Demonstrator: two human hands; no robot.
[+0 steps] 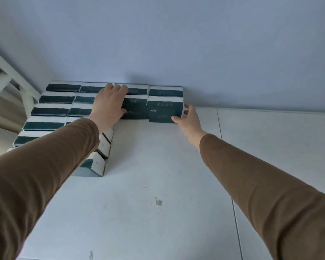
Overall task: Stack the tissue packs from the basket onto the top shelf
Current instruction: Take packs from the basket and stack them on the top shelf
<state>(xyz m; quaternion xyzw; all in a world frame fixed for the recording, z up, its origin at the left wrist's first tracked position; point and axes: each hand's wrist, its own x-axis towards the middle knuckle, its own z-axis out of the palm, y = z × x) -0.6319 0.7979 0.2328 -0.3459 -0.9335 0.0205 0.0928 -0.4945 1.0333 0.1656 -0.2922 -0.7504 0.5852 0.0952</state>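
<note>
Two brown sleeves [45, 175] reach up from the bottom, one on each side. Between them lies the white shelf [158, 184], bare in the middle, with a small mark on it.

Farther up, the left hand [109, 104] lies flat and palm down on the packs [51, 111]. Its fingers [120, 89] are spread out, pressing on top and not wrapped around anything. Many packs sit in rows on the left side, running back to the wall [176, 44].

The right hand [189, 119] is at the end pack [164, 111], the last one on the right. This pack lies with its long side across, left to right. The thumb touches its front corner and the other fingers curl on its right end, so the hand is half open and only touches the pack. The pack lies just left of this hand, so I think the next move is a push to the left, to close it up against its neighbor.

No basket can be seen.
</note>
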